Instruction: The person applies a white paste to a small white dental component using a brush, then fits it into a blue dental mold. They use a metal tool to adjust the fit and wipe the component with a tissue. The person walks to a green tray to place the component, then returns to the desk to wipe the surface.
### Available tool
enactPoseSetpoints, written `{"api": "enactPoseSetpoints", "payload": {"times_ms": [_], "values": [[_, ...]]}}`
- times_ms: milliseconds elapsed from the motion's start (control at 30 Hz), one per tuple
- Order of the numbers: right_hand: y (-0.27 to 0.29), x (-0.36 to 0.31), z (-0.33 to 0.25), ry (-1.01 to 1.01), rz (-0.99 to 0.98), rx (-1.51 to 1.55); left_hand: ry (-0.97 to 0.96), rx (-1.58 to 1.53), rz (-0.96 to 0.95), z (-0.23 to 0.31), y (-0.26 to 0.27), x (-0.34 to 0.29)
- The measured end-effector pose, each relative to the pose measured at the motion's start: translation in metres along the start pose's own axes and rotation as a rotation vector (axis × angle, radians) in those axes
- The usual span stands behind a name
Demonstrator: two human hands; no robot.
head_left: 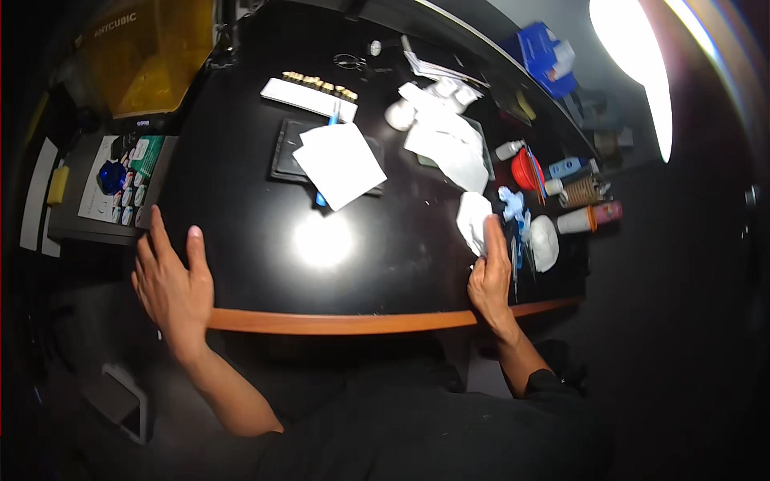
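Observation:
My left hand [175, 280] is spread at the left front corner of the black table [249, 240], thumb apart from the fingers and nothing in it. Near the right front edge, my right hand [492, 276] is turned on its side, its fingers together against a crumpled white tissue [473, 220]. The tissue lies along the palm side, and part of it is hidden by the fingers. Right beside that hand are a light blue crumpled piece [511, 204], thin tools [515, 256] and a white rounded pad [544, 243].
White sheets [341, 164] lie on a dark flat case [286, 152]. Behind them is a white strip box [309, 98] with small gold-topped pieces. More crumpled white paper [449, 140], a red round container [526, 170] and bottles crowd the right. An amber-covered machine [152, 56] stands far left.

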State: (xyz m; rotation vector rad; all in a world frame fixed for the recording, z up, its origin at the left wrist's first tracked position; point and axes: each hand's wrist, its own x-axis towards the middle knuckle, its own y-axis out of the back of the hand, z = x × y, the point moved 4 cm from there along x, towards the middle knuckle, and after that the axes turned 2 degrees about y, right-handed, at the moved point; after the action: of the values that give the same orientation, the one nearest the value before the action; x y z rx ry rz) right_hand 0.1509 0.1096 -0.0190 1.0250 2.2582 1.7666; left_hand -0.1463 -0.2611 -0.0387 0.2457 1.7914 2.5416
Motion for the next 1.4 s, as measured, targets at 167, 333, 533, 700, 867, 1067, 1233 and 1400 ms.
{"api": "enactPoseSetpoints", "payload": {"times_ms": [167,333,533,700,867,1067,1233,1400], "values": [[0.001,-0.028,0.000,0.011,-0.072,0.004,0.034,0.036,-0.063,-0.002,-0.004,0.004],[-0.011,-0.017,0.006,0.042,-0.041,-0.049,-0.016,0.058,-0.025,0.009,-0.004,0.009],[-0.034,0.040,0.013,0.017,-0.100,-0.105,-0.035,0.040,-0.003,-0.003,-0.006,0.013],[-0.046,0.072,0.009,-0.011,-0.208,-0.146,-0.035,0.047,0.015,0.000,-0.008,0.010],[-0.046,0.076,-0.004,0.021,-0.254,-0.151,-0.054,0.040,0.033,-0.003,-0.008,0.012],[-0.048,0.065,-0.018,0.039,-0.306,-0.126,-0.060,0.028,0.037,-0.002,-0.009,0.011],[-0.048,0.045,-0.040,0.030,-0.336,-0.118,-0.061,0.030,0.038,-0.001,-0.008,0.011],[-0.046,0.010,-0.076,0.192,-0.318,-0.175,-0.080,0.023,0.039,-0.003,-0.009,0.013]]}}
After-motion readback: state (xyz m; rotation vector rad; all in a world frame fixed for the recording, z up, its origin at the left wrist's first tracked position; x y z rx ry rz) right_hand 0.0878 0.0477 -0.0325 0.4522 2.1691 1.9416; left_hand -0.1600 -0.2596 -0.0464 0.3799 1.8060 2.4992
